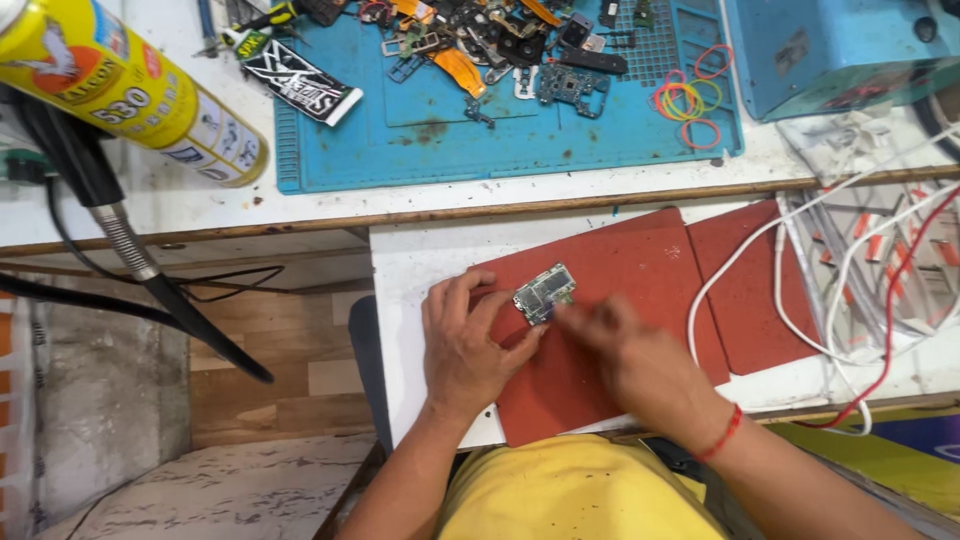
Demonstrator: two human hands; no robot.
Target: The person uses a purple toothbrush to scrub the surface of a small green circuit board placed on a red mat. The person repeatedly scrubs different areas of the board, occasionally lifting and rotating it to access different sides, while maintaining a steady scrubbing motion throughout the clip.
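A small phone circuit board (544,293) lies on a red mat (640,270) on a white pull-out shelf. My left hand (468,340) rests on the mat with its fingertips pressing the board's left and lower edges. My right hand (622,345), blurred, has its fingers pinched together at the board's right edge; whether it holds a tool or a small part there I cannot tell. A red thread band circles my right wrist.
Above lies a blue work mat (420,140) with several phone parts, boards and coloured rubber bands (688,100). A yellow spray can (130,90) leans at top left over a black flexible stand (130,260). White and red cables (850,270) trail at right beside a blue machine (830,50).
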